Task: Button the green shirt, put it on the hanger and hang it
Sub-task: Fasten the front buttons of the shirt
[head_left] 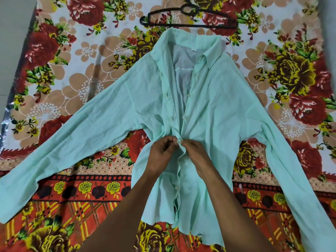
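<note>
The light green shirt lies flat on its back with both sleeves spread wide, collar at the far end. Its front stands apart from the collar down to mid-chest and is closed below my hands. My left hand pinches the left placket at a buttonhole. My right hand pinches the right placket, pressing a white button between the two hands. A black plastic hanger lies flat just beyond the collar, apart from the shirt.
A floral bedsheet in red, yellow and peach covers the surface under everything. A grey floor strip shows at the far left edge, and crinkled foil-like material beside it.
</note>
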